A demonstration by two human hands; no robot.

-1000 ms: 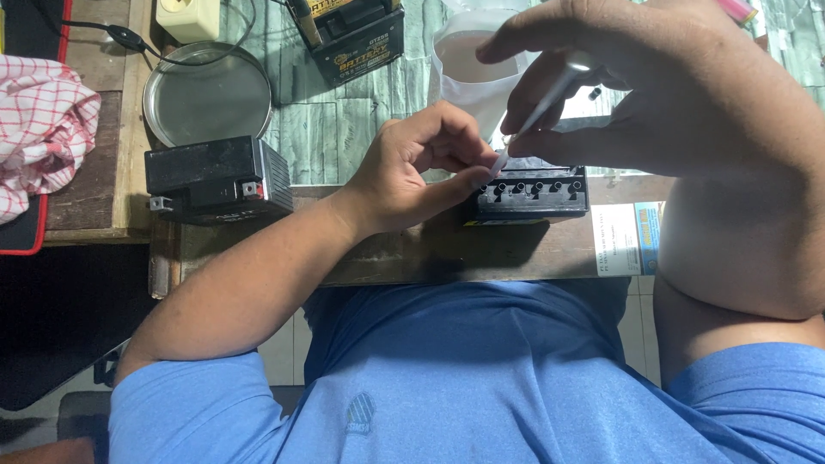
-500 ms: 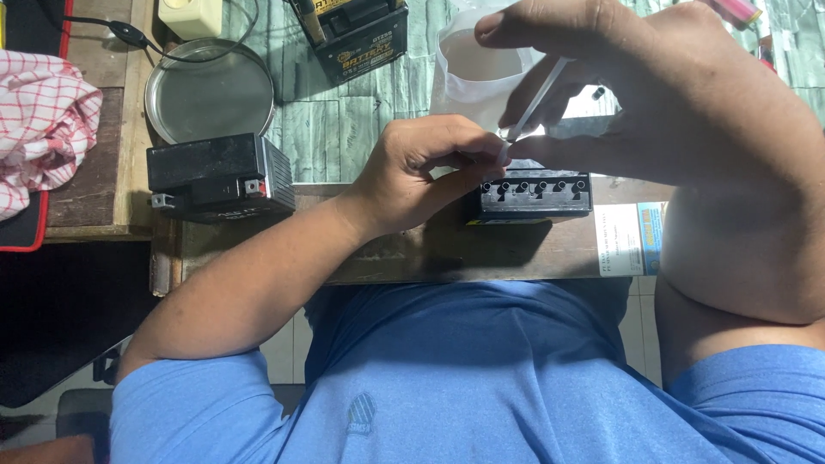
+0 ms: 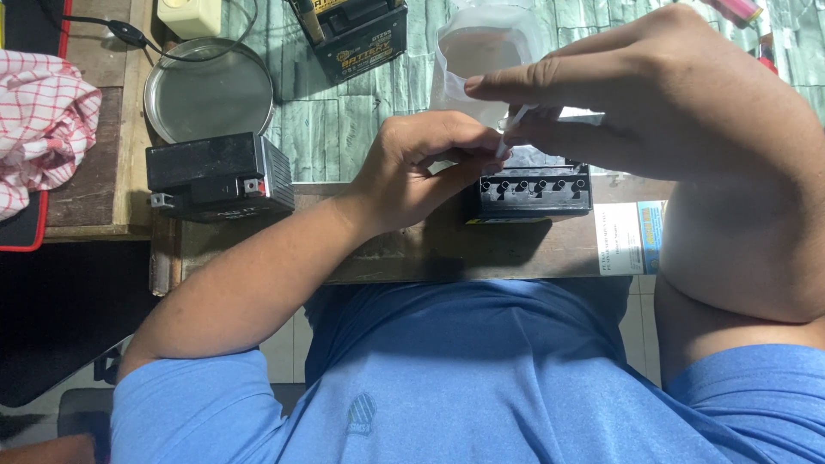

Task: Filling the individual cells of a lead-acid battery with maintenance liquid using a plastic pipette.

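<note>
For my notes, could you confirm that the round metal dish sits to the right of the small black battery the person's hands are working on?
Not quite: the head view shows the round metal dish to the left of the small black battery under the left hand and right hand.

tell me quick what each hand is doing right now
Left hand: fingers pinched at the top edge of the black battery.
Right hand: closed on a thin white tube.

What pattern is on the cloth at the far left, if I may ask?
The cloth is white with red checks, in the head view.
</note>
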